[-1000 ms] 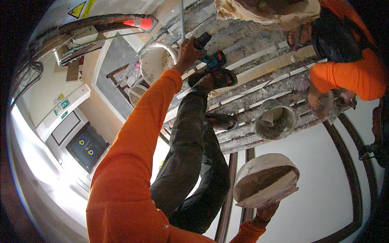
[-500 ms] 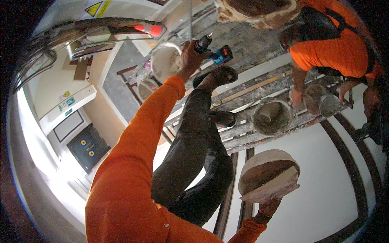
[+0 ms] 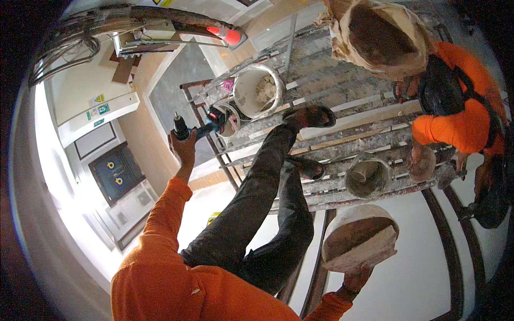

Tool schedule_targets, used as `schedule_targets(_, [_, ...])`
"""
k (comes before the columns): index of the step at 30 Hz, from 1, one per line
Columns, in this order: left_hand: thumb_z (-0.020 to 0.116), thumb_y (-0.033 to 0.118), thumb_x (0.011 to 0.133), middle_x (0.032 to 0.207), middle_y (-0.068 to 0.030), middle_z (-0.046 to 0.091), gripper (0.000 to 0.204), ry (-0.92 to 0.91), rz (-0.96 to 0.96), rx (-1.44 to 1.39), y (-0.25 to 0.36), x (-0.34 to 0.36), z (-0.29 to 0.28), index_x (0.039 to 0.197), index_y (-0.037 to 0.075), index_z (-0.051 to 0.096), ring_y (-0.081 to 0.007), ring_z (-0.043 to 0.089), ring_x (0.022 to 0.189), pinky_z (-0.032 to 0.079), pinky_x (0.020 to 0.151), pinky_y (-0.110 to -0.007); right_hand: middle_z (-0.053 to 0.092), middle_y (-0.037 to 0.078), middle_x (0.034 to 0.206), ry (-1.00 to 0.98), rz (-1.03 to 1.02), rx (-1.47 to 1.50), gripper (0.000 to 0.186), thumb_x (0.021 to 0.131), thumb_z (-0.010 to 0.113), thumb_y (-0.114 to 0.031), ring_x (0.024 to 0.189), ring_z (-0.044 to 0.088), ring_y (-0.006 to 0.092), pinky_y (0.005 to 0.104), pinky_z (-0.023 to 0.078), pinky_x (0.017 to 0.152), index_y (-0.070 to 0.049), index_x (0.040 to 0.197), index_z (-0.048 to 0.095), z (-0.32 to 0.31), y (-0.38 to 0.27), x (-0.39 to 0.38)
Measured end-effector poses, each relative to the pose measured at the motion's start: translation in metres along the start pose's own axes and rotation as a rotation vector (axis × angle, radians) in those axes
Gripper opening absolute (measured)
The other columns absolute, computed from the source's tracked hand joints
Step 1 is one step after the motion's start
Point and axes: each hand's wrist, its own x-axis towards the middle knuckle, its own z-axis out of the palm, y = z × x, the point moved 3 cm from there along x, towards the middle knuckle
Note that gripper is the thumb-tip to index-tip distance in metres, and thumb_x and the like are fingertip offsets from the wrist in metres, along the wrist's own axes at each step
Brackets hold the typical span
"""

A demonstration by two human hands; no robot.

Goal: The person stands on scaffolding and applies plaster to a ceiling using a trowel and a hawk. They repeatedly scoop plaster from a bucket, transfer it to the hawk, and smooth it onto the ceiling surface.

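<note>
since a second ago our left hand point(image 3: 183, 148), clenched on the cordless drill point(image 3: 195, 130), has swung off the scaffold planks point(image 3: 342, 134), so we keep it steady while the right hand point(image 3: 356, 278) cups the plaster-caked bowl point(image 3: 358, 238) level.

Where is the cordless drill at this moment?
In the head view, the cordless drill is in the left hand, raised at upper left, just left of the scaffold platform and its white bucket.

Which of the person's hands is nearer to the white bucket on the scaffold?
The left. The left hand, gripping a drill, is just left of the white bucket. The right hand is far below it, under a round plaster piece.
</note>
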Motion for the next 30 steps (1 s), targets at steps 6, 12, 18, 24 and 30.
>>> schedule_targets(6, [0.085,0.040,0.062,0.096,-0.0160,0.055,0.061,0.044,-0.140,0.004,-0.104,-0.008,0.103,0.101,0.005,0.054,-0.0388,0.054,0.095,0.042,0.082,-0.051,0.048,0.015,0.136,0.278,-0.019,-0.718,0.067,0.083,0.066,-0.016,0.121,0.049,0.0360,0.0564,0.043,0.099,-0.011,0.143,0.036,0.040,0.000,0.008])
schedule_targets(12, [0.080,0.036,0.070,0.111,-0.0188,0.048,0.062,-0.115,-0.229,0.112,-0.071,-0.014,0.179,0.113,0.006,0.048,-0.0404,0.048,0.108,0.040,0.088,-0.053,0.051,0.015,0.131,0.231,-0.092,-0.649,0.066,0.083,0.065,-0.017,0.118,0.051,0.0365,0.0555,0.044,0.098,-0.012,0.142,0.037,-0.001,-0.005,0.015])
schedule_targets(18, [0.077,0.028,0.072,0.116,-0.0196,0.047,0.063,-0.158,-0.054,0.205,-0.058,-0.006,0.196,0.122,0.007,0.045,-0.0416,0.047,0.112,0.042,0.089,-0.053,0.047,0.014,0.135,0.267,-0.009,-0.683,0.065,0.084,0.062,-0.013,0.122,0.047,0.0375,0.0566,0.041,0.102,-0.013,0.143,0.036,0.077,0.008,0.006])
schedule_targets(24, [0.079,0.026,0.068,0.120,-0.0224,0.051,0.069,-0.543,0.271,0.086,-0.054,0.012,0.203,0.123,0.005,0.044,-0.0409,0.052,0.112,0.045,0.087,-0.051,0.045,0.013,0.139,0.064,-0.010,-0.135,0.064,0.086,0.061,-0.013,0.122,0.047,0.0367,0.0578,0.039,0.103,-0.013,0.144,0.035,0.038,0.027,0.004])
schedule_targets(30, [0.078,0.030,0.069,0.129,-0.0256,0.042,0.079,-0.432,0.273,0.125,-0.091,-0.021,0.229,0.135,0.010,0.040,-0.0438,0.043,0.121,0.041,0.096,-0.051,0.045,0.014,0.139,-0.147,-0.042,-0.156,0.060,0.088,0.061,-0.015,0.123,0.047,0.0361,0.0558,0.040,0.103,-0.012,0.143,0.038,0.017,0.026,-0.001])
